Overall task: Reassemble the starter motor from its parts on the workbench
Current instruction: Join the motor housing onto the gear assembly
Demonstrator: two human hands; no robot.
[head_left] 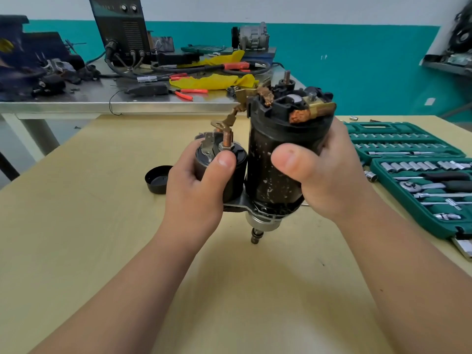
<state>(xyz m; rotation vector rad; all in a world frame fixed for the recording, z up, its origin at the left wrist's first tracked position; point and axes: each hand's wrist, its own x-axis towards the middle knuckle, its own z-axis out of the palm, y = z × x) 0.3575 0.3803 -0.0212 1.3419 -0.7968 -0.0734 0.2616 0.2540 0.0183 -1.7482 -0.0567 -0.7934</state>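
Head view, starter motor between hands (upright)

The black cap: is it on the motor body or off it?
Off. The black cap lies hollow side up on the table, left of the motor body, whose top end is uncovered.

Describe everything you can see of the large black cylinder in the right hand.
The motor body is a tall black cylinder, paint speckled with pale chips, held upright. The right hand grips its side. Its top carries a black plastic holder with coppery, corroded contacts and threaded studs. A silver collar and short shaft stick out below. The smaller cylinder in the left hand sits beside it on a shared metal bracket.
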